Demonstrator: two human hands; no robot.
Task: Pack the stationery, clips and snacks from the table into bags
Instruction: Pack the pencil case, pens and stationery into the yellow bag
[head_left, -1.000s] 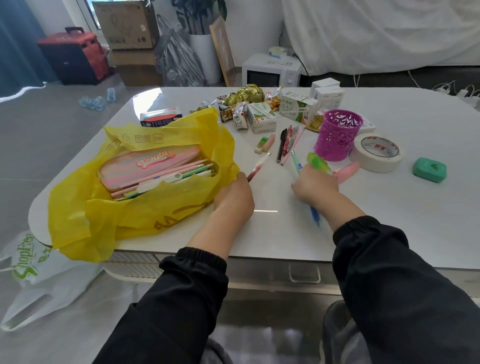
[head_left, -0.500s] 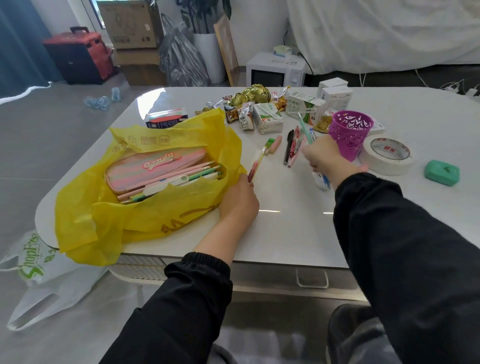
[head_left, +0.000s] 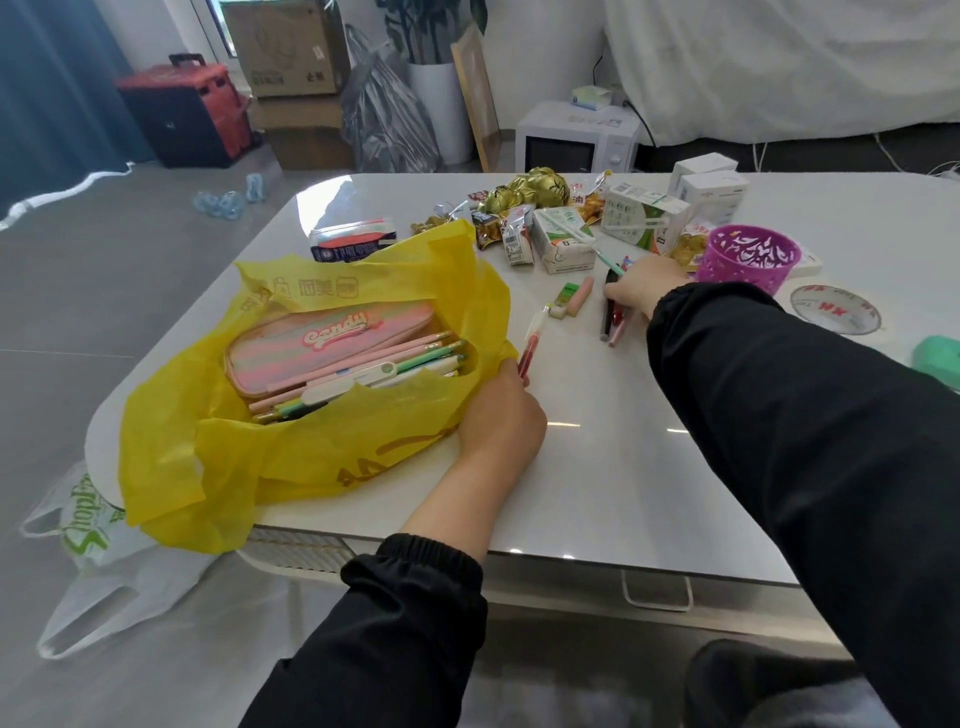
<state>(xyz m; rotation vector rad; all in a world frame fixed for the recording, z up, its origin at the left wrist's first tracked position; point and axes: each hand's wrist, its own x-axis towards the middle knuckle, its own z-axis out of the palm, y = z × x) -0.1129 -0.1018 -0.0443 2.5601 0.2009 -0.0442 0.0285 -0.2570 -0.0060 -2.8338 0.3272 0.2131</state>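
A yellow plastic bag (head_left: 218, 457) lies open on the white table (head_left: 597, 467), holding a striped pencil case (head_left: 332, 338) and several pens and pencils (head_left: 395, 364). My left hand (head_left: 498, 421) grips the bag's right edge, beside a red pen (head_left: 532, 340). My right hand (head_left: 641, 291) holds a green-and-white pen (head_left: 597, 249) that sticks up and left, and it rests over the loose pens (head_left: 613, 322) lying on the table. Snacks (head_left: 524, 195) and small cartons (head_left: 563, 241) sit at the back.
A purple pen cup (head_left: 748, 260), a tape roll (head_left: 836, 309) and a green object (head_left: 937, 358) stand to the right. Erasers (head_left: 571, 296) lie mid-table. A boxed pack (head_left: 353, 244) sits behind the bag. A white shopping bag (head_left: 98, 582) hangs off the table's left corner.
My right hand lifted pens from the near table and moved back and left to the pile of loose pens by the purple cup. My left hand stayed on the bag's edge.
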